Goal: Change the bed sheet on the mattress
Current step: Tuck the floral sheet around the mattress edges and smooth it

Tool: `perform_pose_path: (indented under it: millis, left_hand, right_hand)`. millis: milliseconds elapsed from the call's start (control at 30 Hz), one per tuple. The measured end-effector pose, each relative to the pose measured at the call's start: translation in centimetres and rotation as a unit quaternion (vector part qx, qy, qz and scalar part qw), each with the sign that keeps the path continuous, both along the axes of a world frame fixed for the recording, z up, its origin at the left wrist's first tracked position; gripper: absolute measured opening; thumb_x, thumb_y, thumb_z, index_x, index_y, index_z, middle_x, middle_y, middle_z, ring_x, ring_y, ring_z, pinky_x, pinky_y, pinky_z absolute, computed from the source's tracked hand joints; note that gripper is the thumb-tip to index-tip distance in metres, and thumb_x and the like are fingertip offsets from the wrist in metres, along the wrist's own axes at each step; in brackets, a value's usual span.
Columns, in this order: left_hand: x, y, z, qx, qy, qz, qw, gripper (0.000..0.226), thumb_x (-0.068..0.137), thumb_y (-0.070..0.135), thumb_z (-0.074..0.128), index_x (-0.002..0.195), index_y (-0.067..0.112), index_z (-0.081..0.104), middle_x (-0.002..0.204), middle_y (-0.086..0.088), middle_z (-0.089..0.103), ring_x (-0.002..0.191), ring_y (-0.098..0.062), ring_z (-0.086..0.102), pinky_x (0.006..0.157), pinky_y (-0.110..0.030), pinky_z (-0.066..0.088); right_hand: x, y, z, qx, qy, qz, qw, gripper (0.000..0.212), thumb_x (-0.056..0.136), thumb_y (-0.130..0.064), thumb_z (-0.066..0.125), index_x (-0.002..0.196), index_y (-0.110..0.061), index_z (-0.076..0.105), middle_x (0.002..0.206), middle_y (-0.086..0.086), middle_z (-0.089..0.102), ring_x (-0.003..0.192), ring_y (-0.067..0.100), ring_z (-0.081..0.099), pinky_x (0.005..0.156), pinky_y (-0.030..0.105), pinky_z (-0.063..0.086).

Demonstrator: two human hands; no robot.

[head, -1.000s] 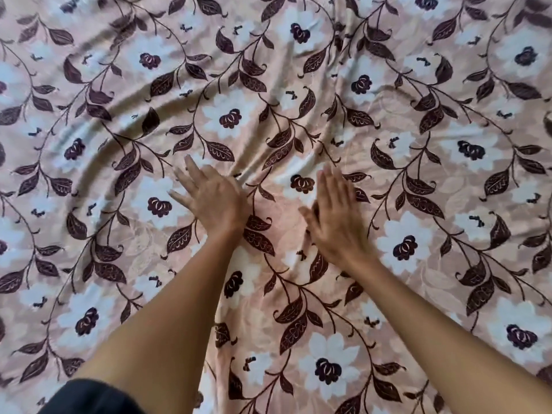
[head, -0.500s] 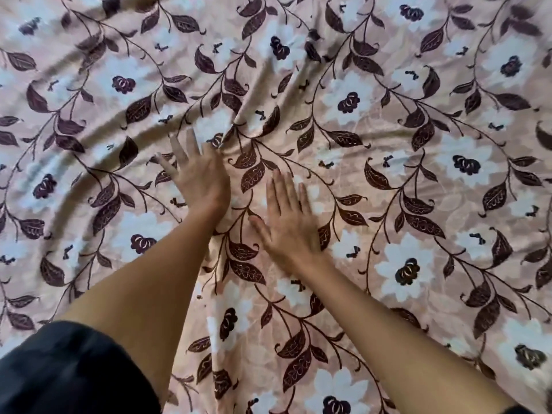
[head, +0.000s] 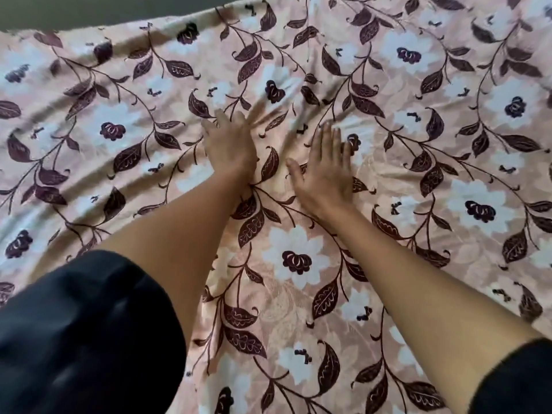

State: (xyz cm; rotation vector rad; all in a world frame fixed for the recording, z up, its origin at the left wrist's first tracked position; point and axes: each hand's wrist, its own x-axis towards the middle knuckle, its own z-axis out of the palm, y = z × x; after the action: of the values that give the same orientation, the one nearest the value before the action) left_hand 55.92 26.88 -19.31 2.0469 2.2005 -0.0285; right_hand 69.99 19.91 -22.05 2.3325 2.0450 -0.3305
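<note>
The bed sheet [head: 298, 264], pinkish with white flowers and dark leaves, fills nearly the whole frame. It's spread out, with creases bunching around the centre. Both hands lie palm-down on it near the middle. The left hand [head: 231, 144] has a fully open grip: fingers straight, a bit blurry, flat on the creases, holding nothing. The right hand [head: 325, 168] is just beside it, not touching, same deal: fingers straight and together, thumb out. Black sleeves show at lower left [head: 83, 333] and lower right [head: 516, 380]. There's a dark strip [head: 89, 7] past the sheet's edge, upper left.
</note>
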Motion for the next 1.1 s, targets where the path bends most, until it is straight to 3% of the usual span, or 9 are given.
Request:
perform_pose_path:
  millis: [100,200,333,400,467,567,667,867,1100]
  left_hand:
    - [-1.4,0.9,0.0,0.041,0.009,0.000,0.999,0.029,0.092,0.003,0.037,0.120,0.004,0.045,0.122,-0.016,0.052,0.109,-0.037,0.048,0.079,-0.045,0.047]
    - [-1.4,2.3,0.4,0.054,0.004,0.023,0.998,0.035,0.095,0.025,0.039,0.122,0.004,0.045,0.124,-0.016,0.048,0.111,-0.034,0.045,0.081,-0.042,0.044]
    - [-0.3,6.2,0.8,0.067,0.010,-0.027,0.997,0.063,0.092,0.058,0.031,0.120,0.003,0.043,0.120,-0.020,0.049,0.107,-0.035,0.049,0.080,-0.042,0.043]
    - [0.5,8.5,1.0,0.038,0.039,-0.064,0.996,0.069,0.090,0.064,0.031,0.122,0.004,0.042,0.127,-0.024,0.045,0.116,-0.040,0.044,0.094,-0.052,0.039]
    - [1.4,10.8,0.8,-0.017,0.020,-0.059,0.998,0.064,0.092,0.058,0.037,0.127,0.005,0.041,0.136,-0.026,0.038,0.128,-0.046,0.033,0.105,-0.060,0.028]
    - [1.7,12.2,0.0,-0.011,-0.044,-0.049,0.998,0.023,0.098,0.021,0.043,0.115,0.006,0.049,0.130,-0.029,0.043,0.122,-0.049,0.039,0.101,-0.059,0.036]
    - [0.7,11.7,-0.4,0.070,-0.047,-0.059,0.995,0.027,0.092,-0.008,0.032,0.109,-0.001,0.051,0.096,-0.017,0.053,0.089,-0.029,0.053,0.080,-0.031,0.043]
    - [-0.4,13.3,1.0,0.085,-0.064,-0.019,0.994,0.029,0.098,0.014,0.034,0.116,-0.004,0.049,0.106,-0.025,0.059,0.098,-0.038,0.057,0.072,-0.039,0.038]
    - [1.8,18.4,1.7,-0.027,-0.088,0.021,0.996,0.068,0.096,0.057,0.026,0.143,0.008,0.024,0.134,-0.021,0.044,0.124,-0.036,0.042,0.093,-0.041,0.037]
  right_hand:
    - [-3.6,0.7,0.0,-0.007,0.016,0.091,0.996,0.076,0.093,-0.059,0.002,0.142,-0.005,-0.018,0.151,0.014,-0.023,0.142,0.026,-0.018,0.117,0.041,-0.007]
    - [-3.3,1.5,0.4,-0.008,0.032,0.211,0.977,0.078,0.089,-0.061,-0.005,0.146,-0.009,-0.011,0.156,0.011,-0.015,0.143,0.021,-0.015,0.117,0.037,-0.011]
    - [2.5,4.8,0.7,0.033,0.025,0.086,0.995,0.071,0.096,-0.056,0.006,0.146,-0.009,-0.013,0.152,0.007,-0.022,0.141,0.018,-0.021,0.114,0.035,-0.017]
    - [5.5,6.8,0.7,-0.001,-0.019,0.018,1.000,0.074,0.094,-0.057,0.006,0.146,-0.008,-0.014,0.154,0.010,-0.020,0.142,0.020,-0.020,0.115,0.037,-0.015]
    - [6.6,8.8,0.6,-0.020,-0.042,-0.014,0.999,0.078,0.092,-0.061,0.003,0.146,-0.008,-0.016,0.155,0.011,-0.019,0.142,0.022,-0.018,0.116,0.039,-0.011]
    - [4.7,11.1,0.2,-0.012,-0.032,-0.019,0.999,0.080,0.093,-0.062,0.003,0.146,-0.005,-0.015,0.154,0.014,-0.019,0.142,0.024,-0.017,0.117,0.042,-0.007]
    - [0.9,11.9,0.0,-0.003,-0.012,0.018,1.000,0.078,0.093,-0.060,0.003,0.145,-0.005,-0.017,0.153,0.015,-0.021,0.141,0.026,-0.020,0.117,0.042,-0.009]
    - [-0.6,12.4,1.0,0.004,-0.002,0.246,0.969,0.071,0.098,-0.053,0.013,0.146,-0.008,-0.013,0.155,0.009,-0.017,0.143,0.020,-0.016,0.116,0.038,-0.009]
    - [7.3,18.5,1.7,-0.043,0.001,-0.070,0.997,0.081,0.093,-0.063,0.010,0.146,-0.007,-0.015,0.154,0.013,-0.020,0.142,0.025,-0.018,0.116,0.041,-0.011]
